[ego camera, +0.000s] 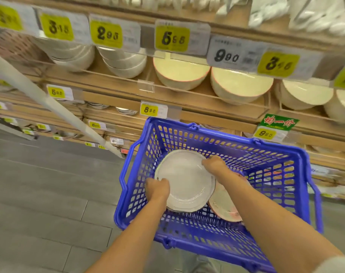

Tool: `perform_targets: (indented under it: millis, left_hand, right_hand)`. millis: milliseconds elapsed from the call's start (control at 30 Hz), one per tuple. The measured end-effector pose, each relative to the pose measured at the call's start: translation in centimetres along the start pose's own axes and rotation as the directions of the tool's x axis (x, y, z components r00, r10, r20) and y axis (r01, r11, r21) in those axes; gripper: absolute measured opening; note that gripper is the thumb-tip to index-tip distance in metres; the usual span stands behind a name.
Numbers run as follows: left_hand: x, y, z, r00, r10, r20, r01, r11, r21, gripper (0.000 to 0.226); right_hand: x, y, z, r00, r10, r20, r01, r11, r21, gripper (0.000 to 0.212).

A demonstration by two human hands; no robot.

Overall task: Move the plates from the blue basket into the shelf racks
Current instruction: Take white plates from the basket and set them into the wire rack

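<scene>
A blue plastic basket (236, 146) stands on the floor in front of the shelves. Inside it lies a stack of white plates (185, 180) with thin dark rims. My left hand (157, 189) grips the stack's near left edge. On the far right edge of the stack, my right hand (214, 164) is closed over the rim. A second plate with a pink rim and small printed figures (224, 205) lies lower right in the basket, partly under the white stack and my right forearm.
Wooden shelf racks (112, 83) with stacked white and cream bowls rise behind the basket, fronted by clear guards and yellow price tags (149, 110). A white slanted post (49, 103) crosses at left. Grey tiled floor (49, 194) lies to the left.
</scene>
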State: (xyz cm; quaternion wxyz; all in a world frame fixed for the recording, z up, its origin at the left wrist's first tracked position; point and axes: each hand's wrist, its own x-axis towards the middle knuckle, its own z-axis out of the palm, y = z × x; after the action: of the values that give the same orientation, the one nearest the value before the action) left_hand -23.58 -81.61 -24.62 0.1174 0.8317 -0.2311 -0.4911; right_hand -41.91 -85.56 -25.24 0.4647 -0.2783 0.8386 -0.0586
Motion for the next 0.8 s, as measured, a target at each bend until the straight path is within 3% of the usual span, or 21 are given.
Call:
perform_targets:
  millis: [267,433,567,800]
  left_hand:
    - [-6.4,3.3,-3.5,0.981,0.191,-0.016,-0.191,0.972,-0.136,0.033]
    - [-10.6,4.6,-6.1,0.956,0.29,0.053,-0.26,0.914,-0.313,0.035]
    - [-12.8,4.8,-8.4,0.925,0.36,0.123,-0.286,0.872,-0.398,0.027]
    - [-15.8,7.7,-11.5,0.829,0.541,0.142,-0.465,0.807,-0.364,0.022]
  right_hand:
    - [-5.8,-0.5,-5.4,0.989,-0.146,0.029,0.143,0.985,0.094,0.028]
    - [-10.4,-1.6,-8.9,0.961,-0.274,0.026,0.268,0.954,0.133,0.025]
    - [-13.8,-1.8,-11.0,0.959,-0.285,0.012,0.274,0.932,0.235,0.025]
    - [-18.6,-1.5,-12.3,0.946,-0.316,-0.067,0.315,0.856,0.41,0.028]
